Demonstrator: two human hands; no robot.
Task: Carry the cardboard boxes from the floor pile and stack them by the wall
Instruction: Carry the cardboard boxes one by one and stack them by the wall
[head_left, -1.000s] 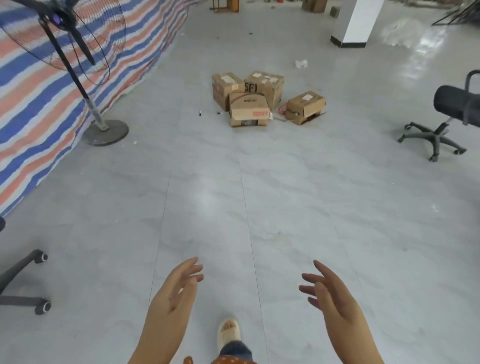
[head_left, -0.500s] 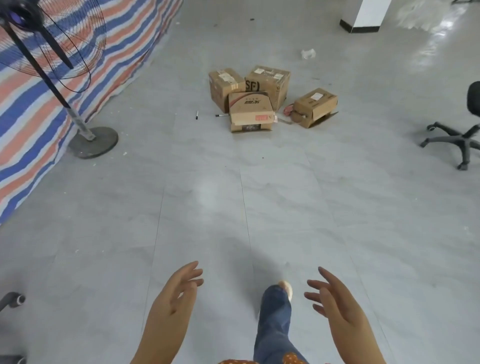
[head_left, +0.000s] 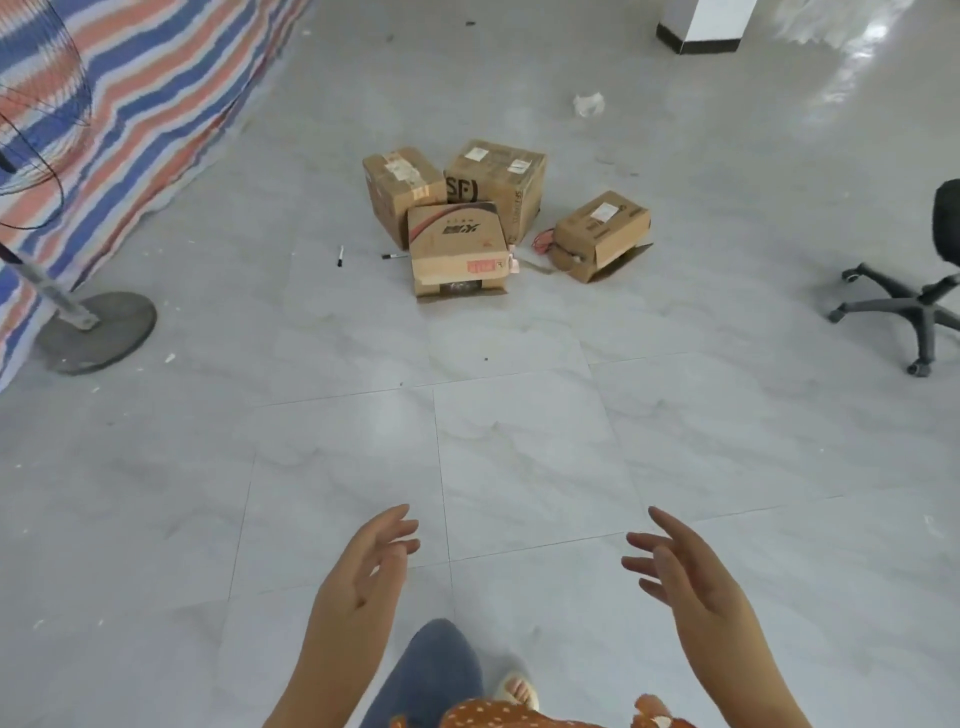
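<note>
closer now, the cardboard boxes (head_left: 498, 218) fill more of the upper middle of the frame than they did a moment ago, and the fan's base has slid toward the left edge. both hands hang low in the frame much as before. the left hand (head_left: 363, 577) sits at lower centre-left with its fingers loosely spread and slightly bent, holding nothing. the right hand (head_left: 685, 577) sits at lower centre-right, palm turned inward, fingers apart and relaxed, also holding nothing. both are well apart from the pile.

four boxes lie on the grey tiled floor (head_left: 519, 467): the box with a red-and-black printed top (head_left: 454, 244) is nearest, two taller ones touch behind it, and a smaller box (head_left: 602, 234) rests tilted just to the right, with red cord beside it. two pens (head_left: 340, 255) lie just left of the pile. a striped tarp (head_left: 156, 104) covers the upper left, with the fan stand (head_left: 96, 330) in front of it. an office chair (head_left: 914, 306) stands at the right edge, and a white pillar (head_left: 701, 26) at the top right. a denim-clad knee (head_left: 431, 670) and a sandalled foot (head_left: 514, 693) show at the bottom.
</note>
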